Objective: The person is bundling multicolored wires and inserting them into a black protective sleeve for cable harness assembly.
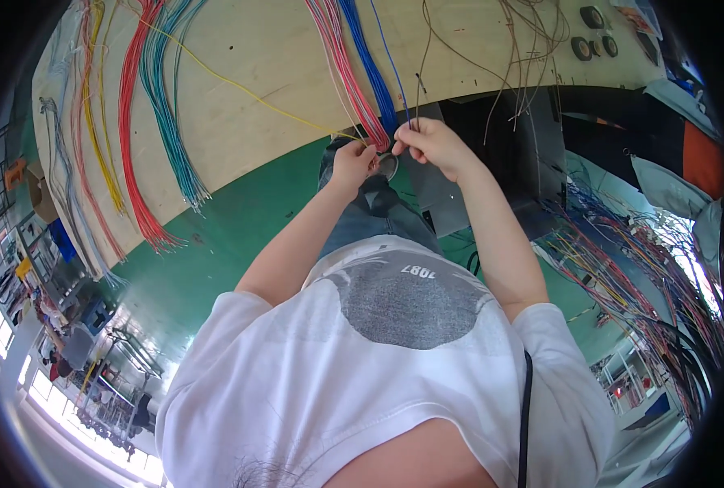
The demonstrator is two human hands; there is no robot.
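At the table's near edge my left hand is closed, its fingertips pinching the end of a yellow wire that runs in from the far left. Close beside it, my right hand pinches a single blue wire. A brown wire also comes down to the right hand; whether it is gripped too I cannot tell. Between and behind the hands hang the ends of a pink wire bundle and a thicker blue wire bundle. The fingers partly hide the wire tips.
Teal, red and yellow wire bundles drape over the wooden table at left. Loose brown wires and tape rolls lie at right. A dark box and a mass of coloured wires stand beyond my right arm.
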